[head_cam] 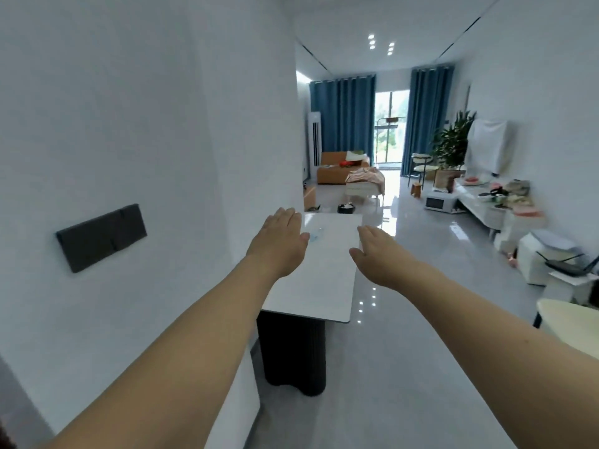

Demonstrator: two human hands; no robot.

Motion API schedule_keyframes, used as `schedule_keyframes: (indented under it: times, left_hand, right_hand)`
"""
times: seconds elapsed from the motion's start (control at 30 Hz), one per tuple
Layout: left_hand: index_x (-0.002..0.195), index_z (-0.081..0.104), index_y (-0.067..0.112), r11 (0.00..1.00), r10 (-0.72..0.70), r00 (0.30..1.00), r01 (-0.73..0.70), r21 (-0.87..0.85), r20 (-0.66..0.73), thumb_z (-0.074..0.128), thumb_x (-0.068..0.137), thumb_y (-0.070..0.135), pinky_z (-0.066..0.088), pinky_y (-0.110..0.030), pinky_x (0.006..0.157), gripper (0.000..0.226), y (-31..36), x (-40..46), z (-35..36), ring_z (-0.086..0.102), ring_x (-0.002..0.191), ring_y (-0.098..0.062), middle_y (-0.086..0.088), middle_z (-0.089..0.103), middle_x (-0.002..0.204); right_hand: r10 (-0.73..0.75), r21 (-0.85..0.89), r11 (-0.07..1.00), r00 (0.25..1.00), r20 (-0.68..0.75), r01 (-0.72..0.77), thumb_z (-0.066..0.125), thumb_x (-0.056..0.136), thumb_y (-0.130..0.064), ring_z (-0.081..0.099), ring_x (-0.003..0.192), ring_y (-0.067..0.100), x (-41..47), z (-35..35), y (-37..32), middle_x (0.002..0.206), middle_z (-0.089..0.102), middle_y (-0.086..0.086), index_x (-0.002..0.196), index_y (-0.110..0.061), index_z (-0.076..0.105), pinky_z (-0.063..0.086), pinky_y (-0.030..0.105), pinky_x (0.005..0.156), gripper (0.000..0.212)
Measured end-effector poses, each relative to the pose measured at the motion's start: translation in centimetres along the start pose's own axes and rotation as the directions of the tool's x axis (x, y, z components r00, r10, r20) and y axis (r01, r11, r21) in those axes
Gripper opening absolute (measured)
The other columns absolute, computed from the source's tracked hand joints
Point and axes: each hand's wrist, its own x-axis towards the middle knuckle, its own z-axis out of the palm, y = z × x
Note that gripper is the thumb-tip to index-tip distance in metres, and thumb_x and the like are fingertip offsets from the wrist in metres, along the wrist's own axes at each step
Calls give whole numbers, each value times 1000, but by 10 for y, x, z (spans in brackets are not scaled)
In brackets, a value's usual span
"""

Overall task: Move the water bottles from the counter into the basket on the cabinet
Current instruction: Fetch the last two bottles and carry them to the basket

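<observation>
A: Head view, single entry. Both arms extended forward. Left hand (281, 240) flat, fingers (285, 218) straight and together, holding nothing. Right hand (377, 251) likewise spread and empty — thumb out to the side.

B: Bottle count?

A: One visible for certain: a small clear water bottle (316, 234) lying on its side on the white table (324, 286), just past the left thumb, toward the far end of the top. Blurred; cannot tell whether it is full. Any further bottles — none discernible from here.

B: Basket? Cabinet?

A: Basket not identifiable in this view. A low white cabinet (479, 205) with clutter runs along the right wall, well apart from the table; cannot confirm it is the target.

B: Handling estimate?

A: Judgement only: thin plastic, light, smooth, gives under squeeze, prone to rolling while on its side. Best taken round the mid-body with a wrapped grip, moderate pressure.
</observation>
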Motion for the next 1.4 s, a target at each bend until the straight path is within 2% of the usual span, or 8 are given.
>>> schedule_keyframes:
  times: [0.13, 0.37, 0.43, 0.6, 0.73, 1.0, 1.13, 1.4]
  left_hand:
    - [152, 20, 2, 998, 63, 998, -64, 11, 19, 29, 106, 31, 7, -38, 120, 56, 33, 39, 19, 10, 149, -26, -13, 18, 161]
    - [155, 15, 6, 998, 55, 996, -56, 8, 67, 28, 106, 34, 8, -40, 122, 58, 50, 70, 34, 7, 150, -26, -11, 13, 163]
    - [154, 16, 5, 996, 90, 994, -89, -17, 55, 28, 106, 34, 8, -39, 121, 58, 73, 125, 55, 8, 149, -27, -12, 14, 162]
    - [153, 19, 3, 996, 84, 996, -85, 10, 31, 28, 105, 33, 10, -39, 120, 57, 64, 145, 55, 11, 149, -28, -13, 18, 161]
    - [150, 28, 3, 993, 114, 993, -114, -4, 22, 31, 105, 33, 17, -40, 118, 54, 66, 185, 77, 20, 144, -27, -12, 29, 156]
    - [150, 29, 6, 992, 122, 992, -122, -44, 10, 32, 105, 34, 13, -41, 120, 53, 45, 294, 137, 19, 145, -26, -11, 29, 156]
    - [146, 35, 6, 991, 133, 991, -133, -26, 27, 32, 104, 34, 17, -41, 117, 50, 35, 359, 155, 26, 141, -27, -12, 35, 152]
    - [141, 41, 6, 985, 167, 986, -166, -55, 7, 34, 104, 33, 26, -41, 114, 47, 40, 472, 198, 34, 134, -27, -12, 43, 145]
  right_hand:
    - [53, -26, 998, 999, -10, -53, 39, 99, -27, 31, 135, 30, 6, -11, 42, 144, 39, 16, 138, 0, 35, 23, 37, 112, 47]
    - [97, -8, 995, 995, -2, -97, 40, 100, -28, 28, 138, 29, 15, -17, 76, 147, 36, 16, 142, -1, 32, 21, 36, 113, 51]
    - [124, -43, 991, 992, -16, -125, 39, 100, -29, 23, 142, 28, 52, -29, 120, 153, 29, 15, 147, -2, 25, 17, 36, 115, 56]
    - [90, -36, 995, 995, -33, -91, 39, 100, -28, 25, 141, 29, 70, -29, 123, 152, 30, 15, 146, -2, 26, 18, 37, 116, 54]
    - [118, -28, 992, 992, -41, -120, 40, 99, -27, 29, 137, 30, 108, -22, 147, 148, 35, 16, 142, -1, 31, 22, 38, 114, 51]
    - [123, -89, 988, 991, -47, -127, 40, 100, -26, 30, 136, 30, 213, 0, 193, 147, 36, 17, 140, 0, 33, 22, 36, 113, 49]
    - [143, -93, 985, 988, -52, -147, 39, 100, -27, 29, 136, 30, 275, -1, 215, 147, 36, 17, 140, 0, 33, 22, 37, 111, 49]
    - [192, -98, 975, 980, -59, -197, 38, 99, -28, 26, 139, 28, 365, 3, 275, 151, 31, 15, 146, -2, 26, 21, 36, 112, 54]
